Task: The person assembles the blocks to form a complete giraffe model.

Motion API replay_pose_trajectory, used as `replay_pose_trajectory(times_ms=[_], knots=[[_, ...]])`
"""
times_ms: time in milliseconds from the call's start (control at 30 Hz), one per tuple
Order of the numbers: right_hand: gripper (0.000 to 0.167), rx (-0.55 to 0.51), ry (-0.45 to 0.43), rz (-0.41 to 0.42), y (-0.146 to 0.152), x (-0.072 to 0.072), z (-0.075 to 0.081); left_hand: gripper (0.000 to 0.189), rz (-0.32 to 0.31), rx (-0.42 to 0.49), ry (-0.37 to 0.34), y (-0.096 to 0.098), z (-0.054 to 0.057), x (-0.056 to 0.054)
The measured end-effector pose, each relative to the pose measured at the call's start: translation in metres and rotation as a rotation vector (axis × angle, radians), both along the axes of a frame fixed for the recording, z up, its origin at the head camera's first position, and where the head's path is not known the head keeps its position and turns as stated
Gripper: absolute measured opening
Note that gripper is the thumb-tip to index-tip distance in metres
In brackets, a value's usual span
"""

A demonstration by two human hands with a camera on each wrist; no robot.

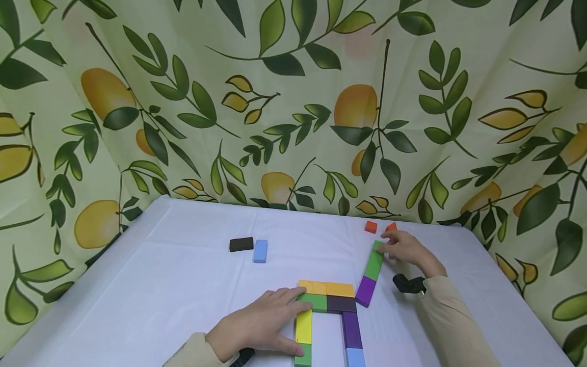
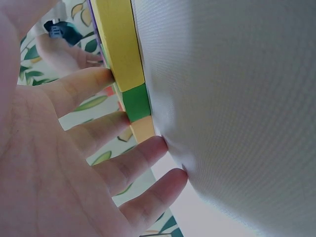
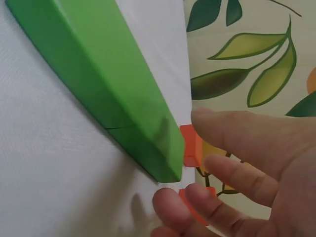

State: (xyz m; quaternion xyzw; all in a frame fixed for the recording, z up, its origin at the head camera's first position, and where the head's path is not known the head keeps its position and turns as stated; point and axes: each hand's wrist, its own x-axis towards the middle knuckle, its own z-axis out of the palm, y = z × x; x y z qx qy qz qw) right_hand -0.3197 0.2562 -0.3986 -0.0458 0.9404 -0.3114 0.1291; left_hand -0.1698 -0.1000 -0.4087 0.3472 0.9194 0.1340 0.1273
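Note:
My left hand (image 1: 263,321), fingers extended, touches the left side of a block frame. Its fingertips meet a green block (image 1: 316,303) and the upper yellow block (image 1: 303,326), while the thumb rests at a lower green block (image 1: 304,360). Two orange-yellow blocks (image 1: 340,289) top the frame, beside a dark block (image 1: 341,304); purple (image 1: 351,329) and light blue (image 1: 355,358) blocks form its right leg. My right hand (image 1: 405,247) hovers at the far end of a slanted green block (image 1: 373,262) joined to a purple block (image 1: 365,291). In the right wrist view, its thumb and fingers stand apart, holding nothing.
Two small orange-red blocks (image 1: 371,227) lie by the table's back edge, one partly behind the right hand. A black block (image 1: 241,244) and a light blue block (image 1: 260,251) lie farther left on the white tablecloth (image 1: 160,275). A leaf-patterned curtain (image 1: 293,102) hangs behind.

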Motion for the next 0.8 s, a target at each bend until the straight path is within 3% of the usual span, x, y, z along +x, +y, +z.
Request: replay_pose_trajectory(times_ms=[233, 433, 800], knots=[[0.046, -0.035, 0.15, 0.059, -0.005, 0.0, 0.002, 0.076, 0.001, -0.001, 0.0, 0.001, 0.001, 0.001], [0.041, -0.067, 0.224, 0.109, -0.014, -0.003, 0.0, 0.076, 0.001, -0.002, -0.002, 0.0, 0.0, 0.0], [0.038, -0.119, 0.277, 0.197, -0.031, -0.009, 0.001, 0.076, -0.003, -0.01, 0.001, 0.0, -0.001, -0.001]])
